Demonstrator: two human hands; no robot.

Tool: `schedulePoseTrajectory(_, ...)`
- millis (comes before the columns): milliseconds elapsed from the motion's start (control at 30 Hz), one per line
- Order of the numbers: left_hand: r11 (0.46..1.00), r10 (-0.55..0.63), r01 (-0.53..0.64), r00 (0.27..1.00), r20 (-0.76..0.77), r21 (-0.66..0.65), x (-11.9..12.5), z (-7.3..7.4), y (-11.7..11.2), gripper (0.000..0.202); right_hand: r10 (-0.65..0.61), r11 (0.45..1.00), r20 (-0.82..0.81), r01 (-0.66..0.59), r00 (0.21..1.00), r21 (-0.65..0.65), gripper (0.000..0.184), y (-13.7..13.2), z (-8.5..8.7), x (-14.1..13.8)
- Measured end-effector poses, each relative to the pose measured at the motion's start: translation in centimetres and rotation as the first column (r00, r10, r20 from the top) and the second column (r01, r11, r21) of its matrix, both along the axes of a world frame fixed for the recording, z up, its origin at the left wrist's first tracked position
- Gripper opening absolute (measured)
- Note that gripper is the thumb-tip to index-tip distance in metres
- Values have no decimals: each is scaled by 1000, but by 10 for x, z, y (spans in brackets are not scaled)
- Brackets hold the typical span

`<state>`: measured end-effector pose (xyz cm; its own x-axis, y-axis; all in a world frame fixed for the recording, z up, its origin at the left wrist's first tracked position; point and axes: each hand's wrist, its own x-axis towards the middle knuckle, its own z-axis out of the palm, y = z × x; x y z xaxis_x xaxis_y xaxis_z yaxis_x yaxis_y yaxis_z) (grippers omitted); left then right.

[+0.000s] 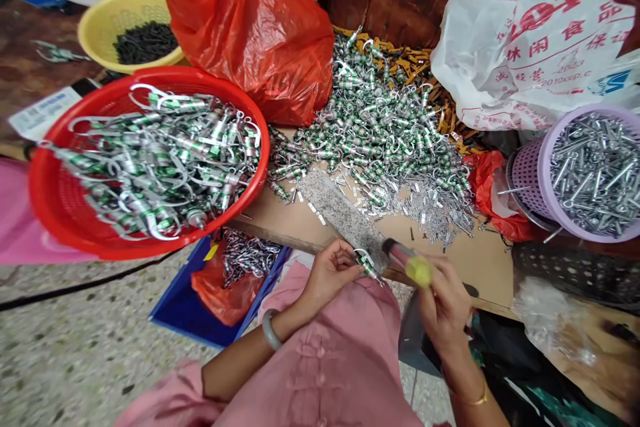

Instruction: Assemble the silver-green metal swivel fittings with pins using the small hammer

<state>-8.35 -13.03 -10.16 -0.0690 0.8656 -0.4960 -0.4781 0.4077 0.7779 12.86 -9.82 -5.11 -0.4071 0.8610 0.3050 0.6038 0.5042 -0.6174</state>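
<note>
My left hand (327,280) pinches a small green-and-silver metal piece with a curved hook (369,267). It is held over the near end of a speckled grey bar (340,210) that lies across the table edge. My right hand (443,303) is closed around a small hammer (404,257), slightly blurred, with a dark end and a yellow end. The hammer is just right of the piece, above the bar's end; its handle is mostly hidden by my fingers. Beyond the bar lies a heap of similar green-and-silver pieces (370,127), with small flat metal links (440,213) beside it.
A red basket (37,193) of hooked pieces stands left, near a yellow basket (93,20) of black parts. A red plastic bag (250,27) and white bag (530,53) are behind. A purple basket (533,173) holds metal pins at right. Below left is a blue bin (185,310).
</note>
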Motion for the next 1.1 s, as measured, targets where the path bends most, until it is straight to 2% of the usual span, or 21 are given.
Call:
schedulePoseTrajectory(33, 1000, -3, 3, 1000, 1, 4, 0, 0, 1, 41, -13, 999, 3, 13, 1000, 35, 40, -10, -3, -2)
schedulePoseTrajectory(100, 1000, 0, 0, 1000, 7, 7, 0, 0, 1, 42, 9, 1000, 67, -11, 998, 18, 42, -20, -11, -3)
schedulePoseTrajectory(167, 1000, 0, 0, 1000, 4, 7, 2, -1, -1, 42, -30, 999, 85, 32, 996, -30, 37, -14, -17, -1)
schedulePoseTrajectory(267, 999, 23, -20, 997, -77, 45, 4, -5, -7, 41, -234, 971, -8, 234, 972, -47, 29, 25, -20, 11)
schedulePoseTrajectory(300, 997, 35, -24, 989, -142, 78, 4, -7, -10, 40, -270, 961, -3, 269, 963, -65, 29, 44, -21, 16)
schedulePoseTrajectory(367, 983, 36, 21, 952, -304, 181, 4, -8, -13, 37, -248, 960, 85, 257, 965, -108, 30, 81, -22, 24)
schedulePoseTrajectory(433, 950, 6, 133, 897, -442, 283, 2, -8, -12, 24, -270, 959, 144, 279, 952, -50, 32, 111, -24, 25)
schedulePoseTrajectory(500, 915, 13, 195, 862, -507, 354, -1, -5, -9, 10, -308, 951, 181, 298, 934, 76, 33, 125, -27, 17)
schedulePoseTrajectory(567, 896, 64, 183, 848, -527, 404, -5, -1, -5, 6, -242, 967, 230, 214, 943, 141, 29, 122, -30, 3)
schedulePoseTrajectory(633, 880, 102, 176, 837, -537, 441, -9, 3, -3, 7, -82, 994, 308, 58, 948, 88, 26, 108, -33, -10)
schedulePoseTrajectory(700, 869, 73, 216, 835, -545, 446, -13, 7, -3, 12, 21, 1000, 377, -27, 926, 10, 23, 93, -36, -16)
schedulePoseTrajectory(833, 862, -52, 300, 854, -518, 409, -17, 13, -4, 14, -48, 998, 400, 60, 915, -18, 21, 78, -41, -9)
schedulePoseTrajectory(967, 879, -41, 264, 871, -490, 396, -13, 14, -2, 7, -79, 994, 399, 101, 914, -32, 24, 77, -43, -2)
schedulePoseTrajectory(1033, 888, -27, 246, 872, -489, 390, -12, 14, -1, 7, -96, 989, 346, 129, 933, -75, 25, 72, -36, -5)
schedulePoseTrajectory(1100, 884, -30, 252, 871, -491, 393, -13, 15, 0, 8, -78, 978, 225, 119, 971, -174, 23, 61, -23, -13)
